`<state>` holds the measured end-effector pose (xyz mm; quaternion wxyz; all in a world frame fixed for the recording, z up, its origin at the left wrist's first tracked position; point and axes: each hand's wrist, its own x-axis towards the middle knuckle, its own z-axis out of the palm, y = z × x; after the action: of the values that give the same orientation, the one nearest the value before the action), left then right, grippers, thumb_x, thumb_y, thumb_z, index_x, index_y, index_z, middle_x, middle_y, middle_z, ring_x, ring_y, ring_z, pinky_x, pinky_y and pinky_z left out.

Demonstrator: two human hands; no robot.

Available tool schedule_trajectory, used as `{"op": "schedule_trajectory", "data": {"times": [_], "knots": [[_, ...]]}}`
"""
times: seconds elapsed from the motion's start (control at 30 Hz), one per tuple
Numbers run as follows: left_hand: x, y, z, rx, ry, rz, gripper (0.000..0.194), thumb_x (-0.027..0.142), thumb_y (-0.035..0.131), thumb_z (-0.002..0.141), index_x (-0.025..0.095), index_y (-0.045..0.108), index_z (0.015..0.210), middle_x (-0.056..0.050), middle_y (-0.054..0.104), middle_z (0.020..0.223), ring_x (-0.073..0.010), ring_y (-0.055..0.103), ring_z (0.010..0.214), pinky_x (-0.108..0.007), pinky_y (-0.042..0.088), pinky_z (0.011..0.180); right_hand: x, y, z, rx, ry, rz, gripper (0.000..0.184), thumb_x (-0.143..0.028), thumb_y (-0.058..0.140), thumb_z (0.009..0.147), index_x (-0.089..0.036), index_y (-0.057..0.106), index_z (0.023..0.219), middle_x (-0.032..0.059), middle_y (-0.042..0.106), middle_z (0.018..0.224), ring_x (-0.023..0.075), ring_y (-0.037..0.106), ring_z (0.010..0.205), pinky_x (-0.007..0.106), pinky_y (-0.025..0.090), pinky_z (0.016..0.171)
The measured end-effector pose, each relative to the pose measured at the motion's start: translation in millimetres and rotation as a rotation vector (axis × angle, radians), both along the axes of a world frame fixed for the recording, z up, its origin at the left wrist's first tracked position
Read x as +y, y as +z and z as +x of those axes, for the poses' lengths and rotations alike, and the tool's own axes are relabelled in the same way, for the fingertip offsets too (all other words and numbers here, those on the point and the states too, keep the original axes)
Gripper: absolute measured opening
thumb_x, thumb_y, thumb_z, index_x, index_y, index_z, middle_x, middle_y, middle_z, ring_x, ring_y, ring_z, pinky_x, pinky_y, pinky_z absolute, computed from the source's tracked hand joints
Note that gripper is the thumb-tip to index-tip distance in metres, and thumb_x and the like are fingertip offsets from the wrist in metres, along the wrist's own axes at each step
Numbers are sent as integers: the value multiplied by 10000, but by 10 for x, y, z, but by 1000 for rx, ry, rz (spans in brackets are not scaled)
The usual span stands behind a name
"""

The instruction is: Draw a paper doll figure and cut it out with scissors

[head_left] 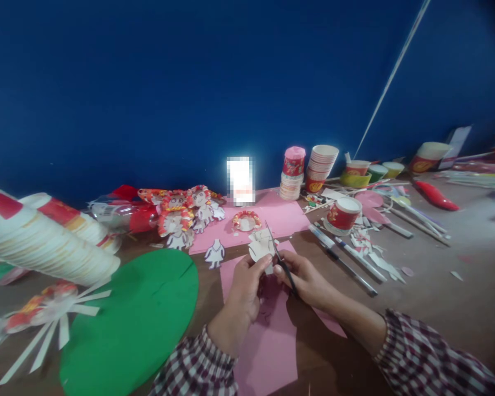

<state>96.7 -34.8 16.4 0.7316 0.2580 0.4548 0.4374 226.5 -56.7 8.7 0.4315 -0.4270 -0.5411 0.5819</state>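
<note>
Between the thumb and fingers of my left hand (247, 286) is a white paper piece (260, 245) with drawn lines. My right hand (303, 278) is closed round the black handles of a pair of scissors (286, 268), whose blades point up and away along the paper's right edge. Both hands are over pink paper (268, 352). A cut-out paper dress figure (215, 254) lies left of them. Beyond the hands, a red and yellow ring (246, 221) with a pale centre rests on a pink sheet (286, 212).
A green disc (136, 324) and leaning stacked paper cups (58, 242) occupy the left. Decorated paper figures (175, 220) lie behind. Pens (346, 264), paper scraps (375, 256) and a red cup (343, 215) are at right. Cup stacks (322, 165) stand near the blue wall (169, 93).
</note>
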Motion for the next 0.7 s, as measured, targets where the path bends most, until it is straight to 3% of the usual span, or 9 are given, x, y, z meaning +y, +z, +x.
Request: {"op": "schedule_trajectory", "data": {"times": [0.27,0.7], "knots": [[-9,-5,1,-36,-12,-1,313,289,748,582,125,654,832,-15,624,595,-104,535,454,-218,410,438,-2,-58,8,-42,-9,22,331,-454,582,814,-158,528,951,-33,461,649,87,391,555,200,311,495],[18,-31,-20,-38,-21,29,245,247,737,595,118,664,791,-27,628,602,-120,560,496,-247,453,507,-1,16,-1,-12,-15,-5,342,-467,622,771,-157,537,888,-39,460,627,84,379,535,202,302,476]]}}
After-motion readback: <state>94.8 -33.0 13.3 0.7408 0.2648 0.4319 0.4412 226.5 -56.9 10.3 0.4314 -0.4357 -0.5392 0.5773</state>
